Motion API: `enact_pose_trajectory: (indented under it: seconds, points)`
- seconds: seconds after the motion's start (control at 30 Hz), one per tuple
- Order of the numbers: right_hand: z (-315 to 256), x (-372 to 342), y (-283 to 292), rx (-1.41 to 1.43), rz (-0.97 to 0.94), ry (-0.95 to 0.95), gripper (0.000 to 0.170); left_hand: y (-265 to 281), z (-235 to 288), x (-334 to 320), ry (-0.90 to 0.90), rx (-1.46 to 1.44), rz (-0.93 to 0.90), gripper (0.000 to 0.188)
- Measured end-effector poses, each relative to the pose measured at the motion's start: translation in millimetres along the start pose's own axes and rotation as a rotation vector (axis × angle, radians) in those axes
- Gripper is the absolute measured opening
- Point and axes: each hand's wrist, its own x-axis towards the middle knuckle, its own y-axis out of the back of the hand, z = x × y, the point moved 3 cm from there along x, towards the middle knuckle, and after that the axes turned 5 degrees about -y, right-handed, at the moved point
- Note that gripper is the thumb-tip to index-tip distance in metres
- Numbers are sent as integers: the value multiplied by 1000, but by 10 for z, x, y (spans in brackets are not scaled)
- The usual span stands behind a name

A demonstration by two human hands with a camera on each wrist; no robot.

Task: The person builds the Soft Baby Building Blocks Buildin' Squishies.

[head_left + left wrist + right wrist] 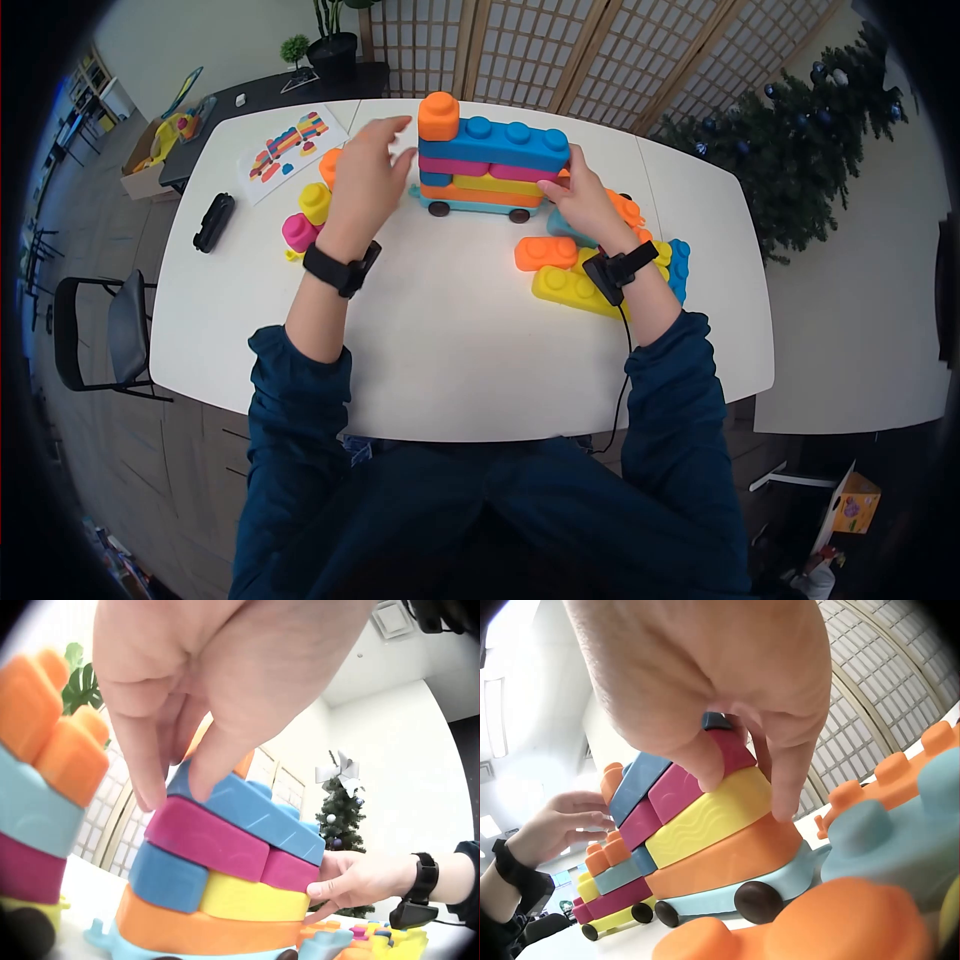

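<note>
A wheeled block stack (490, 185) stands upright on the table, with a long blue block (510, 145) on top and an orange block (438, 118) on that block's left end. Beneath are magenta, blue, yellow and orange layers on a light-blue wheeled base (787, 880). My right hand (592, 208) holds the stack's right end, thumb on the front and fingers behind. My left hand (368, 190) hovers by the left end, its fingers slightly spread and a small gap from the orange block in the head view. A second wheeled stack (34, 817) is partly hidden behind my left hand.
Loose orange blocks (545, 253), yellow blocks (575, 290) and blue blocks (679, 270) lie around my right wrist. A picture sheet (290, 150) and a black case (214, 222) are on the table's left. A cable (628, 375) hangs from the right wrist camera.
</note>
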Motion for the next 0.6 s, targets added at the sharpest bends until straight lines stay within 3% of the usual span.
enact_pose_trajectory:
  seconds: [0.03, 0.1, 0.23, 0.37, 0.43, 0.6]
  points:
    - [-12, -9, -3, -12, 4, 2, 53, 63, -10, -24, 0, 0, -1, 47]
    - [-39, -18, -9, -33, 11, -6, 53, 243, -27, -84, -146, 409, 137, 49]
    - [-79, -30, 2, -70, 21, -16, 51, 239, -307, -228, 127, 417, -80, 52]
    - [-105, -42, 5, -66, -18, -82, 50, 268, -342, -273, 144, 390, -130, 49]
    - [-120, -47, 3, -76, 7, -87, 50, 249, -315, -309, 43, 375, -94, 50]
    - [-71, -29, -8, -99, 47, -17, 47, 210, -242, -349, 39, 388, -80, 51]
